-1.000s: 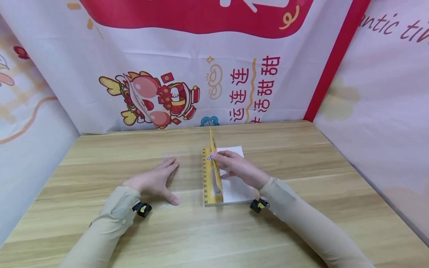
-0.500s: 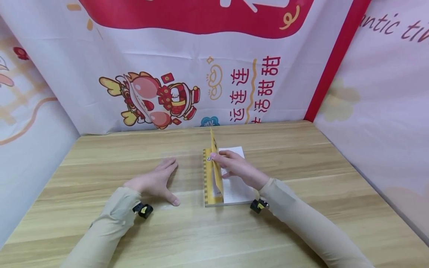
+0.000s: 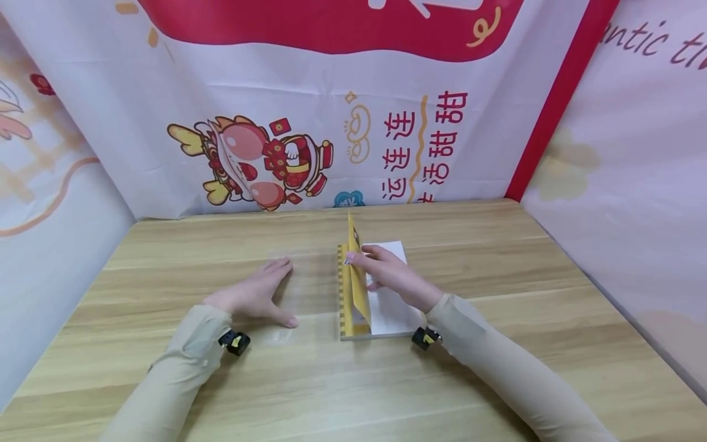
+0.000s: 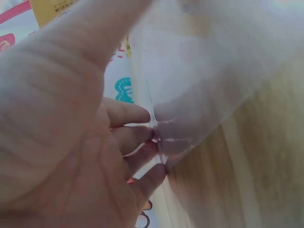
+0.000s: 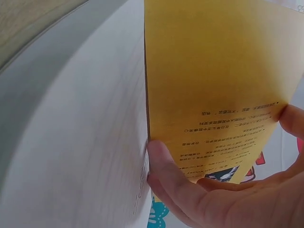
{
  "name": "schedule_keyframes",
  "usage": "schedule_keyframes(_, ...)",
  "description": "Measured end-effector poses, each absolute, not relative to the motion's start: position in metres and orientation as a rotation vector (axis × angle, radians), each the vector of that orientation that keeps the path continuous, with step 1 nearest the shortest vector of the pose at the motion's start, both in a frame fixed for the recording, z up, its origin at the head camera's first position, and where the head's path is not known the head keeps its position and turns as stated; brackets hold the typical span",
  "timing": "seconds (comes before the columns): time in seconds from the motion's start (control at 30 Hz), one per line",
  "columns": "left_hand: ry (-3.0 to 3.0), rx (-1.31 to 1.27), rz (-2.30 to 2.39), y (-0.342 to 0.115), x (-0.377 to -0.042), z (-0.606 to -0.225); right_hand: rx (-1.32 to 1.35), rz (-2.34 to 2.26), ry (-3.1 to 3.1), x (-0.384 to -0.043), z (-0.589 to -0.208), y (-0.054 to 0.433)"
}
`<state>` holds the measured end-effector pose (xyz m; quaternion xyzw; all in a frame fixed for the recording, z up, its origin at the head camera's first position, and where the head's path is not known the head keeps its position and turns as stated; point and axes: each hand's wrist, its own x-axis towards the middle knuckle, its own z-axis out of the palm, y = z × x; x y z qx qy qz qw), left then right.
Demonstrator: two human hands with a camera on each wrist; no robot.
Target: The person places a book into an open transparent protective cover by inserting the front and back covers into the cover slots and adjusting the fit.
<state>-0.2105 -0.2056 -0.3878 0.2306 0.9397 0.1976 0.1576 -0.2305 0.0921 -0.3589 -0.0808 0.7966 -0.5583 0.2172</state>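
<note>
Apparently partway, the book's (image 3: 389, 319) raised yellow flap (image 5: 213, 57), pinched by the right hand (image 3: 393, 276), isn't yet flat; the left hand (image 3: 254, 298), fingers spread, touches clear film (image 4: 199, 80) at nine o'clock.

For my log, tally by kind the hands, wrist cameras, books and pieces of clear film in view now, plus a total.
Left hand and right hand: 2 hands
Left wrist camera and right wrist camera: 2 cameras
Book: 1
Clear film: 1
Total: 6
</note>
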Motion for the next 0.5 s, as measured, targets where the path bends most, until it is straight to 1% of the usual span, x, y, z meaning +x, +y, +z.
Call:
schedule_keyframes(0.23, 2.736, 0.688, 0.556, -0.2052, -0.2126, -0.3875, -0.303, -1.520, 2.232, -0.2296, -0.3575, 0.0875)
schedule_keyframes(0.5, 2.738, 0.690, 0.570, -0.2045, -0.2097, -0.3846, -0.321, -1.448, 2.367, -0.2259, -0.3583, 0.0823)
